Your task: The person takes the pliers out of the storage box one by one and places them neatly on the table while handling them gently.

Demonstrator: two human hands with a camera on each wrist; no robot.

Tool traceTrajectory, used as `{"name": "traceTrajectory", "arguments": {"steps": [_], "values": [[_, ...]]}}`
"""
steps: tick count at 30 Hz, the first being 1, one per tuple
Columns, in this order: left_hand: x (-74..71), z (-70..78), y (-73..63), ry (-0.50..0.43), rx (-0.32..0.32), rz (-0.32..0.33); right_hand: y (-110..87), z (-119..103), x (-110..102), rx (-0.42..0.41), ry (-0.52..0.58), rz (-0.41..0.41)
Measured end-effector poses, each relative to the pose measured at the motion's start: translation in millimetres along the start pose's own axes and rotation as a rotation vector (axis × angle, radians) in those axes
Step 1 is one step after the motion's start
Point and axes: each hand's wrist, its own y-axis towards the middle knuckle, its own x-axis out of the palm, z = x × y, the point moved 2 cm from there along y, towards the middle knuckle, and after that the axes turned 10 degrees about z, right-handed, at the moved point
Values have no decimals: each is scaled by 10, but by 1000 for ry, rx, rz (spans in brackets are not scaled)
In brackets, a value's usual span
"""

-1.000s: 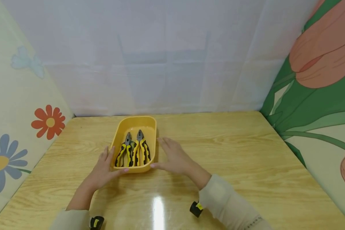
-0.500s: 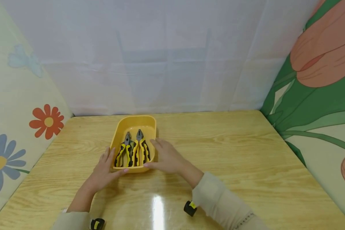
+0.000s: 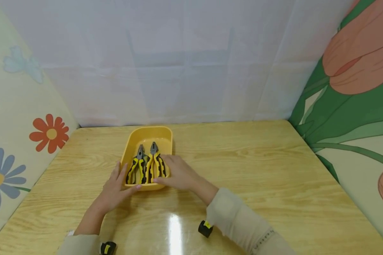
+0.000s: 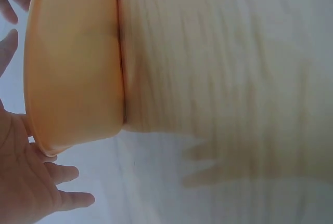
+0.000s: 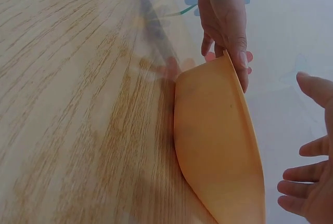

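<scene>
A yellow plastic tray [image 3: 155, 133] stands at the back left of the table, holding two pairs of pliers with black-and-yellow handles. The needle-nose pliers [image 3: 135, 169] lie on the left, the combination pliers [image 3: 154, 148] on the right. My left hand [image 3: 112, 194] rests against the tray's near-left corner, thumb along the front rim and fingers spread straight at the side. Reaching over the near-right corner, my right hand [image 3: 179, 174] has its fingertips close to the combination pliers' handles. In the right wrist view its fingers [image 5: 304, 172] are spread, above the tray's rim.
The wood-grain table [image 3: 242, 156] extends well to the right of the tray. A white cloth [image 3: 191, 88] hangs behind it, and flower-patterned panels [image 3: 351, 117] border both sides. Black camera mounts [image 3: 205, 228] hang below both wrists.
My right hand has moved left from beside the tray's right rim to over its near-right corner. The left hand stays at its corner, and the tray and pliers keep their places.
</scene>
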Motion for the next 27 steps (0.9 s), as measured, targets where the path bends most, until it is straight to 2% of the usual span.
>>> {"name": "traceTrajectory", "arguments": {"steps": [15, 27], "values": [[15, 8, 3, 0, 16, 8, 171, -111, 113, 74, 9, -54], [20, -2, -8, -22, -10, -17, 328, -162, 251, 155, -92, -82]]}}
